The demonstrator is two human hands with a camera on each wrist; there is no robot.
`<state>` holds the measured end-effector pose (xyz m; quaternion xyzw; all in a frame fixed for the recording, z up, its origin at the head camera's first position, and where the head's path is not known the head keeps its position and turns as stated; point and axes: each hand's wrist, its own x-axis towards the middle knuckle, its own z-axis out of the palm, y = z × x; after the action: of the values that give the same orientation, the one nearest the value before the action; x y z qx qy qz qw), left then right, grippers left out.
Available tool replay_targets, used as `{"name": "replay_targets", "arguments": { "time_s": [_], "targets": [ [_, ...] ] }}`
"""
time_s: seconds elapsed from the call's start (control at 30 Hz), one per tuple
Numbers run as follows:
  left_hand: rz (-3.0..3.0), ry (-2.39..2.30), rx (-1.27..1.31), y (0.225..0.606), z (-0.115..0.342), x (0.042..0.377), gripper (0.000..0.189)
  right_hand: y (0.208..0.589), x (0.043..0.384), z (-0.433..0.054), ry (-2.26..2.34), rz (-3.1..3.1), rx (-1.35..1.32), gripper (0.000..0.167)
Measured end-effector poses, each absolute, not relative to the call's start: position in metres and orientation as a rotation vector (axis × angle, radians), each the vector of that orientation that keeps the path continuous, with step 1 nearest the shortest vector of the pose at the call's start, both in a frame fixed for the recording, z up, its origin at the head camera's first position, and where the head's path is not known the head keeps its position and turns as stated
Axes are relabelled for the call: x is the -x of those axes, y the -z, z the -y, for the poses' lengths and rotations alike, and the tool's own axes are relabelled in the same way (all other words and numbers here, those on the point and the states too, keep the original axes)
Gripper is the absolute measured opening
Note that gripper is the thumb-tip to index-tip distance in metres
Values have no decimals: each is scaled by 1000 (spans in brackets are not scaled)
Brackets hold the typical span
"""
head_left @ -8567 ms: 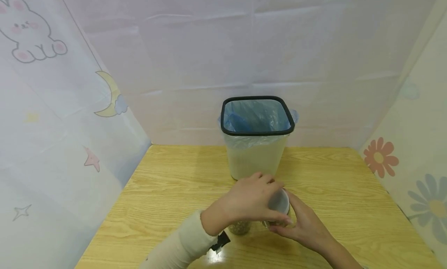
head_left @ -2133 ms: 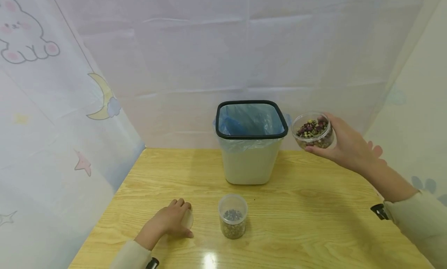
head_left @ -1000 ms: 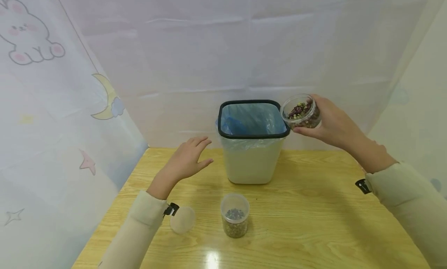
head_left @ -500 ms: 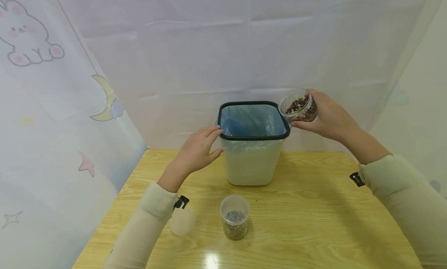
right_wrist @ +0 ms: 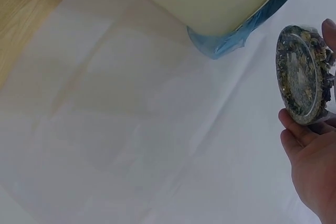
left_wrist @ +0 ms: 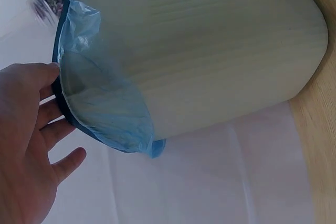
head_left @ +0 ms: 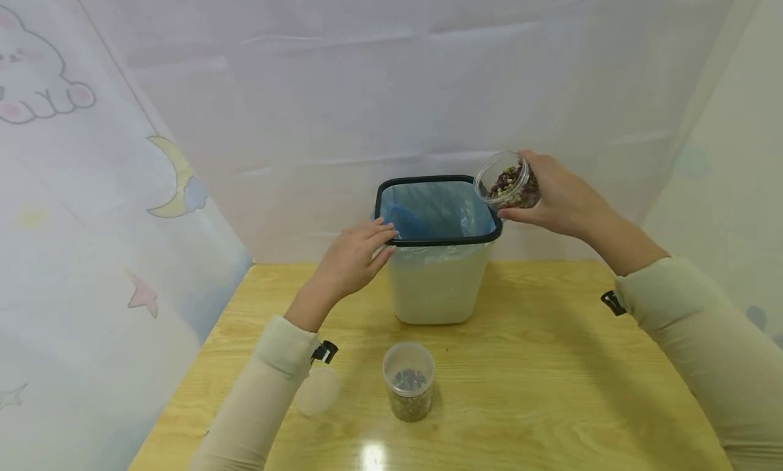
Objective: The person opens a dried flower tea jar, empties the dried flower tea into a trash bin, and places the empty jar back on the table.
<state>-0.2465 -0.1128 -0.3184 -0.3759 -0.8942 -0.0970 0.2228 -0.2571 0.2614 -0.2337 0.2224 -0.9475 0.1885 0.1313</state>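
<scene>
My right hand (head_left: 559, 192) grips a clear round jar (head_left: 509, 182) of dried flowers and tilts its mouth leftward, just above the right rim of a lined trash can (head_left: 437, 284). Dark red and yellow-green bits are still in the jar; its bottom faces the right wrist camera. At the can's left side, my left hand (head_left: 357, 257) holds the black rim (head_left: 446, 241), fingers over the edge and thumb outside. In the left wrist view, some fingers (left_wrist: 56, 132) pass behind the rim. A second clear jar (head_left: 408, 382), partly filled with small dry bits, stands uncovered in front of the can.
A pale round lid (head_left: 318, 391) lies on the wooden table (head_left: 520, 389), partly hidden by the left sleeve. Blue plastic liner (head_left: 422, 216) folds over the can's rim. Printed cloth (head_left: 318, 104) hangs behind and at both sides.
My left hand has left the lid on the table and come forward to the can's rim. My right hand has moved left over the can's edge, tilting the jar further.
</scene>
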Motion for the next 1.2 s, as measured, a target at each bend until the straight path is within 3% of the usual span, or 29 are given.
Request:
{"name": "replay_targets", "arguments": {
  "time_s": [0.37, 1.2],
  "targets": [
    [2461, 475, 1043, 325, 113, 249, 34, 231, 259, -254, -415, 2754, -651, 107],
    [2329, 479, 1056, 334, 118, 252, 30, 223, 266, -242, -206, 2723, -723, 107]
  ]
}}
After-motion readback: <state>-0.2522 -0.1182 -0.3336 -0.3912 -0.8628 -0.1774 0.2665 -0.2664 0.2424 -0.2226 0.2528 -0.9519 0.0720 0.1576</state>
